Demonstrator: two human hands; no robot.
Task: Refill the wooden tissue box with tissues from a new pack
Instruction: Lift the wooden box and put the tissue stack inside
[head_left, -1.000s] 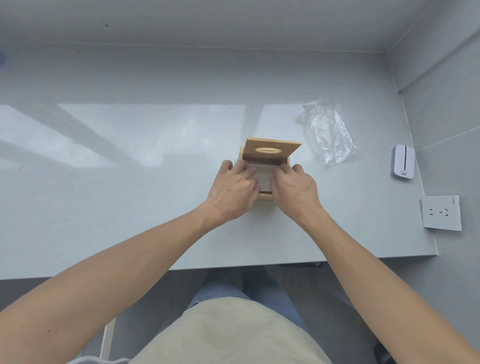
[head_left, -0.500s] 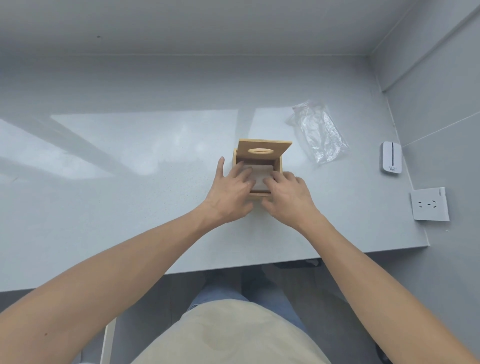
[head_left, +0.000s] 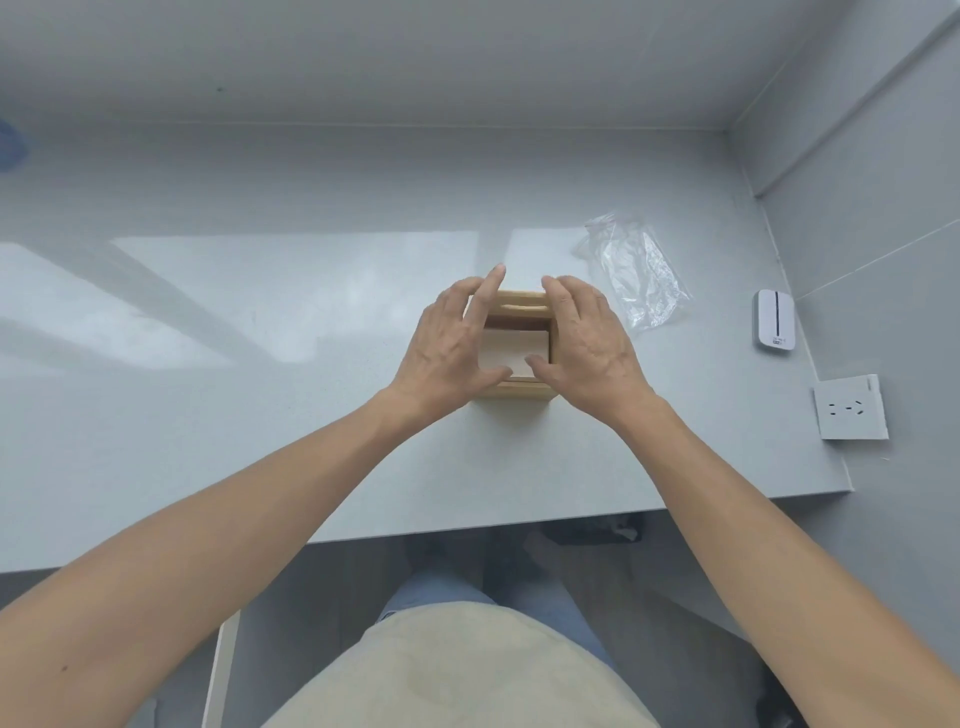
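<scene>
A small, square, light wooden tissue box (head_left: 511, 397) is seen standing on the pale grey glossy countertop (head_left: 260, 364), near its middle and directly in front of the person. Its hinged wooden lid with an oval slot (head_left: 521, 305) is raised at the far side, and a stack of pale folded tissues (head_left: 511, 349) is seen lying inside the open top, seemingly seated below the rim.

The box is flanked by both hands. The left hand (head_left: 449, 348) is placed over the left wall, its fingers spread and reaching towards the lid's left edge, its thumb resting at the near edge of the tissues. The right hand (head_left: 587, 343) is placed likewise over the right wall, fingers extended towards the lid's right edge, thumb near the tissues. Nothing is pinched by either hand; whether the fingertips actually touch the lid cannot be told.

The coming move is judged to turn on the lid: it lies beyond the hands, hinged along the far edge, its long axis running left to right, and it would have to be swung towards the person to close. Both hands are about equally near it.

A crumpled, clear, empty plastic wrapper (head_left: 636, 270) is left well apart to the right, which suggests the filling is nearly done.
</scene>
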